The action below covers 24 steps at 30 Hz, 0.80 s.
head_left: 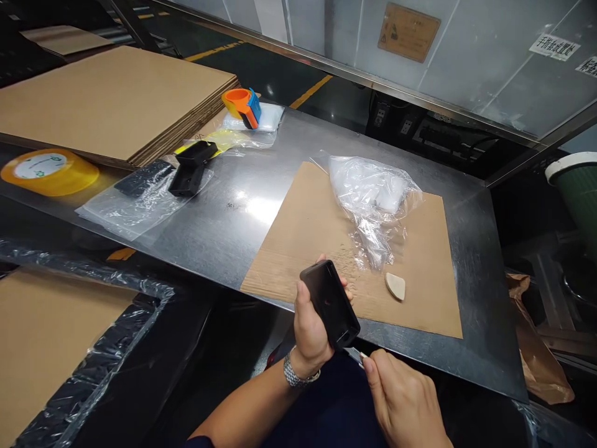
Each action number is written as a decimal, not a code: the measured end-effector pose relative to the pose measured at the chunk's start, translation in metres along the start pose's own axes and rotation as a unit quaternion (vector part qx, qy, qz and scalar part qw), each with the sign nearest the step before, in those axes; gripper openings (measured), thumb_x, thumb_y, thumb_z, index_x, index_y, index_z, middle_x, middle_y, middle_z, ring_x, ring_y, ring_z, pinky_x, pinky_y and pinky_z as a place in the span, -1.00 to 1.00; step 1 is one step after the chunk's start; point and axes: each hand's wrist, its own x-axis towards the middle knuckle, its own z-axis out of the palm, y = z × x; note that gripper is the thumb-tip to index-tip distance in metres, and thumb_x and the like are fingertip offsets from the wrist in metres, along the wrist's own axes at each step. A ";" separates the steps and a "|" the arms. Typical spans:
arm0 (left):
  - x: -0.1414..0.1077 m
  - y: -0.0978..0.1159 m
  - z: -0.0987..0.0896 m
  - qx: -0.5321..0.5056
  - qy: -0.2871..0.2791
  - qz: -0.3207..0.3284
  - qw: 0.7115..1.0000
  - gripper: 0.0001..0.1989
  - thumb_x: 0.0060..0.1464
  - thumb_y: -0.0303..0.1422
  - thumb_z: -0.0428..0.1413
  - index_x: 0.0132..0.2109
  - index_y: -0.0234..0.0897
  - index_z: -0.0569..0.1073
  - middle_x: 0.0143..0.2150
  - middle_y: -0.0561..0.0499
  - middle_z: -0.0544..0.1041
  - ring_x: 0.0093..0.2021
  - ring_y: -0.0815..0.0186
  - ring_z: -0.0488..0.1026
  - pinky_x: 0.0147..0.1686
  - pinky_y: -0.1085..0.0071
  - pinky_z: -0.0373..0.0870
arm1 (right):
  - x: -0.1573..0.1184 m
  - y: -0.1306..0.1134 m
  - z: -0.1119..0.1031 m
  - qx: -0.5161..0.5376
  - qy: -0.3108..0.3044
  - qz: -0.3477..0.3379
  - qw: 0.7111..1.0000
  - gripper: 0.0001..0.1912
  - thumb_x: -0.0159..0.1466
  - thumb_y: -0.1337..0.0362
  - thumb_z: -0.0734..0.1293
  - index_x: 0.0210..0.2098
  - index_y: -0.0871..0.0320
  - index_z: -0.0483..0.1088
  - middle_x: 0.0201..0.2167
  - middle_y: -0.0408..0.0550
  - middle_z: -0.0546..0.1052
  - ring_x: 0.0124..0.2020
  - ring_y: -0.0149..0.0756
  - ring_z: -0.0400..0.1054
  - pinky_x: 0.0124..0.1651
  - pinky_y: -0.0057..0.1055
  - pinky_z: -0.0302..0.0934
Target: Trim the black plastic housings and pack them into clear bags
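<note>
My left hand, with a metal watch on its wrist, is closed around a small black plastic case. The case is tilted, its hollow side facing up toward me. My right hand is closed on a thin tool with a metallic, blade-like end; most of it is hidden by the fingers. That end meets the lower corner of the case or sits just beneath it; I cannot tell which. Beyond the hands, a beige wedge-shaped piece and a clear plastic bag with white contents lie on a cardboard sheet.
On the metal table, more black plastic cases rest on clear bags at the left. Nearby are a yellow tape roll, an orange-and-blue tape dispenser and a cardboard stack. Brown paper hangs at the right.
</note>
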 end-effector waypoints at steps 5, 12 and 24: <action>-0.001 -0.002 -0.003 0.004 -0.013 0.017 1.000 -0.42 -0.01 0.05 0.00 0.09 -0.13 0.31 -0.39 0.04 0.48 -0.46 0.37 0.41 -0.44 0.48 0.35 | -0.001 0.000 0.001 -0.009 -0.006 0.002 1.000 -0.61 0.38 0.21 0.01 -0.55 0.13 0.19 -0.68 -0.23 0.29 -0.69 -0.50 0.19 -0.59 -0.46 -0.17; -0.004 -0.002 -0.002 0.018 -0.017 0.050 0.998 -0.44 -0.02 0.04 0.01 0.09 -0.09 0.31 -0.38 0.05 0.48 -0.45 0.37 0.40 -0.46 0.48 0.36 | -0.001 0.000 -0.001 -0.024 -0.005 0.002 1.000 -0.60 0.38 0.21 0.00 -0.55 0.12 0.19 -0.69 -0.24 0.29 -0.71 -0.49 0.19 -0.61 -0.45 -0.19; -0.009 -0.009 -0.008 0.059 -0.013 0.131 0.989 -0.40 -0.05 0.08 0.02 0.10 -0.06 0.31 -0.35 0.04 0.48 -0.41 0.32 0.40 -0.43 0.43 0.37 | 0.003 -0.003 0.000 -0.049 0.017 0.000 0.999 -0.55 0.39 0.20 -0.04 -0.58 0.12 0.18 -0.74 -0.25 0.27 -0.76 -0.49 0.19 -0.64 -0.44 -0.22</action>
